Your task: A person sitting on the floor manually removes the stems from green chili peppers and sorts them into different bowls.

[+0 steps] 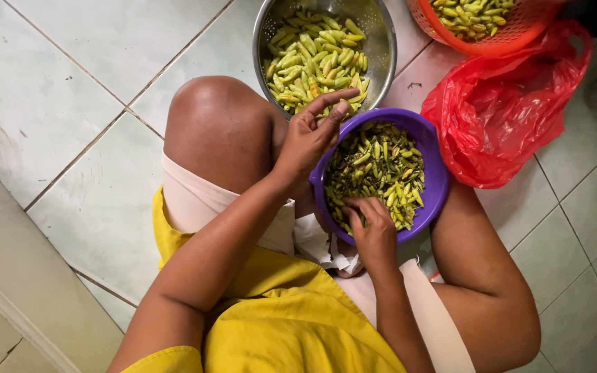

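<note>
A purple bowl (pixel 431 148) full of small green chillies with stems rests between my knees. My left hand (pixel 307 138) is at the bowl's left rim, fingertips pinched together on what looks like a small chilli. My right hand (pixel 373 231) reaches into the near side of the bowl, its fingers curled down among the chillies. Just beyond my left hand stands a metal colander (pixel 383 48) holding paler green chillies.
An orange plastic basket (pixel 499 43) with more chillies sits at the top right. A crumpled red plastic bag (pixel 502 114) lies beside the purple bowl. The floor is pale tile, with a step edge at the left. My knees flank the bowl.
</note>
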